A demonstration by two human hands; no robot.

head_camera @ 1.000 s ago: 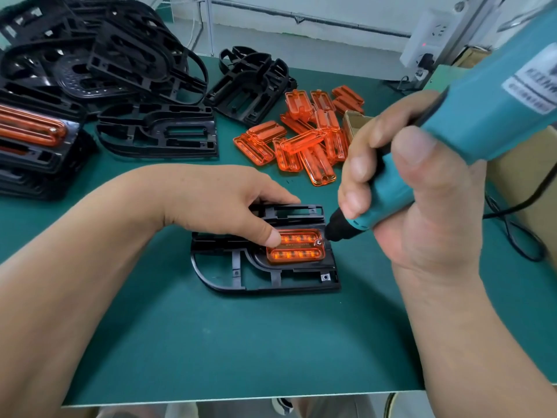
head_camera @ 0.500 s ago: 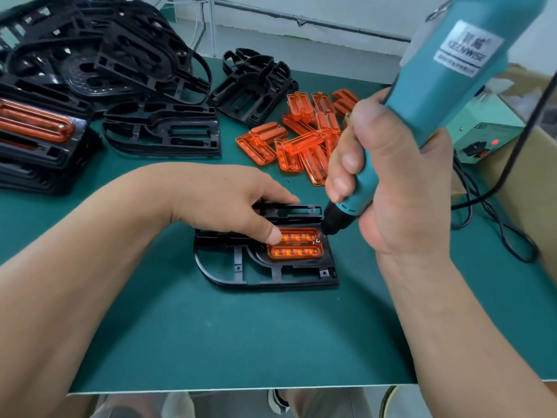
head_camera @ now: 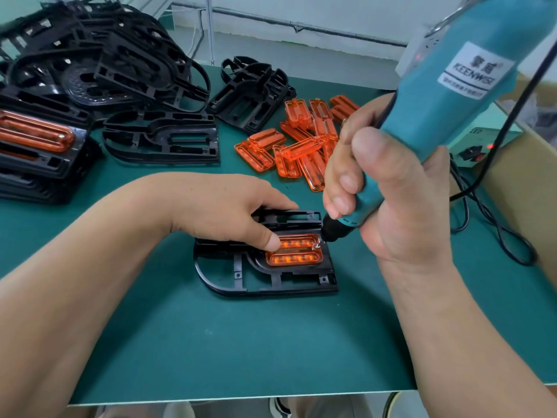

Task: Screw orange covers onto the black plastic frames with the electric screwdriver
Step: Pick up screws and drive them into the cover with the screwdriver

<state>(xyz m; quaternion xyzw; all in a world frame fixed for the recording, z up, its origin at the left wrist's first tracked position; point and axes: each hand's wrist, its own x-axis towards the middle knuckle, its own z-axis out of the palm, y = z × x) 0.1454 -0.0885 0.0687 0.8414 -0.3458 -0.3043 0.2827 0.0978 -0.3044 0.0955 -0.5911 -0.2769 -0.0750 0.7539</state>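
A black plastic frame (head_camera: 265, 282) lies flat on the green mat in front of me, with an orange cover (head_camera: 294, 256) seated in its right half. My left hand (head_camera: 229, 209) rests over the frame's far side, its thumb pressing the cover's left end. My right hand (head_camera: 388, 191) grips the teal electric screwdriver (head_camera: 452, 95), held steeply tilted. Its black nose points down at a screw at the cover's upper right corner (head_camera: 317, 245).
Loose orange covers (head_camera: 301, 146) lie in a heap behind the frame. Bare black frames (head_camera: 162, 140) are piled at the back left, with finished frames (head_camera: 36, 140) stacked at the far left. The power box (head_camera: 479, 146), black cables (head_camera: 494, 224) and a cardboard box (head_camera: 524, 182) stand at the right.
The screwdriver has swung from a low slant to a steeper angle and its tip has come down onto the cover's upper right corner. My left hand has kept its place.
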